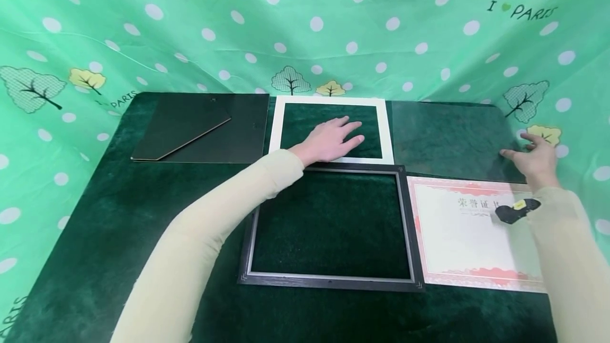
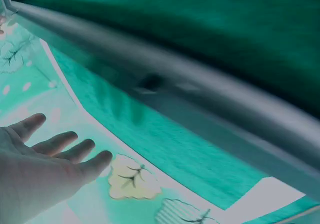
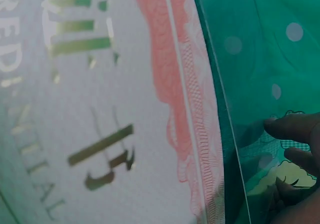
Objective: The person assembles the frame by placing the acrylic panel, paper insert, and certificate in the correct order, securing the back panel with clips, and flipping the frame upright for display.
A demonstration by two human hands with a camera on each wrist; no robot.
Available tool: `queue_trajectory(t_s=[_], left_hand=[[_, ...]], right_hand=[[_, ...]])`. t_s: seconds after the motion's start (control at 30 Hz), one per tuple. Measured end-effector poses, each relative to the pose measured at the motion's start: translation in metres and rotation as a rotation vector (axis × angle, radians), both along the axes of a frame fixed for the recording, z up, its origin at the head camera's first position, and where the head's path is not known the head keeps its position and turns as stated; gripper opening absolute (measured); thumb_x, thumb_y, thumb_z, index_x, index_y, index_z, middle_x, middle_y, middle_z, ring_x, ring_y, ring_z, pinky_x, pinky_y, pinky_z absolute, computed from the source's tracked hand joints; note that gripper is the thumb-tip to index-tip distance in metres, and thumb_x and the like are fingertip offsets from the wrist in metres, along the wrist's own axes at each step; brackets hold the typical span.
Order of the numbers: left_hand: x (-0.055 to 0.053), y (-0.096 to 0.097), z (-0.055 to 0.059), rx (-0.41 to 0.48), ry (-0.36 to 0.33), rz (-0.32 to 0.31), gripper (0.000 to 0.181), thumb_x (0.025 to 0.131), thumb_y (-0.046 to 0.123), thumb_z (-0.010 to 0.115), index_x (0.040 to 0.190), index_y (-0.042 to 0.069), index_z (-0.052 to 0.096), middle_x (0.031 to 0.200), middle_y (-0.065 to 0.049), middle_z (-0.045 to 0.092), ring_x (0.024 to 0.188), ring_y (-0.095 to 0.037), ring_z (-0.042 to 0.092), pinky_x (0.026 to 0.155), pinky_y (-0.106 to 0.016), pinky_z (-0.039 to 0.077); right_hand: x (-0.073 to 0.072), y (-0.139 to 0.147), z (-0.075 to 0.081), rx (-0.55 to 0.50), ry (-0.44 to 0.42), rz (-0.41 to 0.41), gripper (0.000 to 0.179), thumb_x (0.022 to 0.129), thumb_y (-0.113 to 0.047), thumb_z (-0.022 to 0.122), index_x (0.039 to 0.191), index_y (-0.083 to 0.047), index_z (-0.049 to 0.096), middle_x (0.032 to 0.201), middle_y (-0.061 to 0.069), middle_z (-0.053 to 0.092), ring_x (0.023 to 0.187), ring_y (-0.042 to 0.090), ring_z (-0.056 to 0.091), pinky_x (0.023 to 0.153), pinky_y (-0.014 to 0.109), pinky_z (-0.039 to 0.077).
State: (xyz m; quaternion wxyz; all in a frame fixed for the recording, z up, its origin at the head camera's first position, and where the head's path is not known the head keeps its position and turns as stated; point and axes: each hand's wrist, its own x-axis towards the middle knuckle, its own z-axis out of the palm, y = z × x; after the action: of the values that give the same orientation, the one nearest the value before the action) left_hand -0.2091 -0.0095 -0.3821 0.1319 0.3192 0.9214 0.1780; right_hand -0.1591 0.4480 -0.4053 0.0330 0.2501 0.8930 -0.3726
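Observation:
My left hand (image 1: 329, 139) is held with fingers spread over a white mat board (image 1: 332, 100) with a rectangular opening. Its palm and fingers (image 2: 95, 166) show in the left wrist view, holding nothing. My right hand (image 1: 537, 159) reaches to the right edge of a clear sheet (image 1: 448, 136). The thumb tip overlaps that sheet in the head view, while the other fingers lie past its edge, bent and apart from the thumb. In the right wrist view, the fingers (image 3: 295, 129) are beside the sheet, which mirrors the dotted curtain.
A black picture frame (image 1: 329, 281) lies mid-table below the mat board. To its right is a certificate (image 1: 472, 242) with a pink border, partly covered by the right forearm. A black backing board (image 1: 209, 131) with a stand sits back left. A green patterned curtain (image 1: 295, 20) borders the table.

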Motion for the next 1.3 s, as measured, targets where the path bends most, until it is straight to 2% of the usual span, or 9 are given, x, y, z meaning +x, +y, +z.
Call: queue_trajectory(t_s=[0.1,0.2,0.3,0.5,0.7,0.87,0.97,1.17,1.3], left_hand=[[-0.003,0.016,0.001,-0.013,-0.020,-0.025,0.057,0.104,0.047,0.031,0.151,0.016,0.034,0.154,-0.014,0.030,0.141,-0.026,0.026,0.111,-0.039,0.026],[-0.004,0.030,-0.003,-0.062,-0.044,-0.048,0.056,0.104,0.047,0.030,0.151,0.017,0.033,0.153,-0.012,0.032,0.139,-0.025,0.030,0.108,-0.041,0.031],[-0.003,0.042,-0.004,-0.116,-0.070,-0.072,0.057,0.104,0.049,0.028,0.152,0.018,0.032,0.153,-0.010,0.033,0.138,-0.025,0.032,0.106,-0.043,0.034],[-0.002,0.065,-0.002,-0.109,-0.106,-0.093,0.058,0.104,0.050,0.027,0.153,0.020,0.028,0.153,-0.008,0.031,0.137,-0.023,0.032,0.105,-0.039,0.034],[-0.009,0.086,-0.007,-0.019,-0.194,-0.036,0.063,0.102,0.053,0.028,0.156,0.021,0.017,0.156,-0.009,0.023,0.141,-0.022,0.023,0.109,-0.042,0.027],[-0.012,0.098,-0.011,0.033,-0.337,0.002,0.070,0.099,0.059,0.031,0.157,0.026,0.008,0.158,-0.006,0.016,0.143,-0.022,0.013,0.111,-0.041,0.021],[-0.012,0.102,-0.013,0.044,-0.386,0.014,0.074,0.098,0.061,0.032,0.156,0.027,0.003,0.159,-0.004,0.013,0.143,-0.022,0.010,0.112,-0.041,0.018],[-0.016,0.104,-0.011,0.099,-0.413,0.033,0.075,0.098,0.060,0.035,0.155,0.031,-0.003,0.160,0.003,0.007,0.145,-0.019,0.003,0.114,-0.045,0.010],[-0.017,0.104,-0.011,0.148,-0.464,0.059,0.074,0.098,0.059,0.036,0.155,0.034,-0.006,0.160,0.007,0.009,0.145,-0.017,0.005,0.113,-0.049,0.009]], right_hand=[[0.000,0.002,0.001,-0.012,-0.010,0.016,0.076,0.095,-0.032,0.058,0.155,-0.009,0.017,0.147,0.025,0.033,0.135,0.045,0.028,0.105,0.055,0.030],[-0.001,0.004,0.002,0.004,0.007,0.036,0.077,0.095,-0.035,0.058,0.155,-0.011,0.017,0.126,0.005,0.048,0.127,0.036,0.038,0.102,0.047,0.037],[0.002,0.006,0.004,0.001,0.044,0.027,0.073,0.095,-0.034,0.058,0.155,-0.015,0.020,0.110,-0.013,0.043,0.119,0.025,0.039,0.100,0.040,0.037],[0.008,0.008,0.008,-0.063,0.103,0.012,0.068,0.097,-0.028,0.055,0.155,-0.022,0.020,0.103,-0.025,0.039,0.111,0.006,0.041,0.098,0.024,0.034],[0.007,0.027,-0.001,-0.364,0.210,-0.035,0.068,0.095,-0.010,0.057,0.153,-0.027,0.028,0.106,-0.018,0.047,0.081,-0.009,0.051,0.062,0.011,0.043],[-0.003,0.060,-0.033,-0.471,0.295,-0.053,0.067,0.093,-0.005,0.061,0.150,-0.031,0.036,0.109,-0.016,0.052,0.080,-0.006,0.056,0.056,0.013,0.045],[-0.005,0.069,-0.042,-0.541,0.353,-0.070,0.068,0.091,-0.002,0.063,0.149,-0.030,0.038,0.111,-0.012,0.051,0.084,-0.002,0.055,0.055,0.014,0.044],[0.010,0.043,-0.011,-0.718,0.432,-0.105,0.064,0.095,0.002,0.055,0.150,-0.026,0.037,0.116,-0.008,0.050,0.082,0.004,0.055,0.057,0.015,0.044],[0.022,0.021,0.007,-0.768,0.440,-0.099,0.064,0.097,0.001,0.052,0.152,-0.024,0.032,0.117,-0.007,0.047,0.079,0.004,0.054,0.058,0.014,0.044]])
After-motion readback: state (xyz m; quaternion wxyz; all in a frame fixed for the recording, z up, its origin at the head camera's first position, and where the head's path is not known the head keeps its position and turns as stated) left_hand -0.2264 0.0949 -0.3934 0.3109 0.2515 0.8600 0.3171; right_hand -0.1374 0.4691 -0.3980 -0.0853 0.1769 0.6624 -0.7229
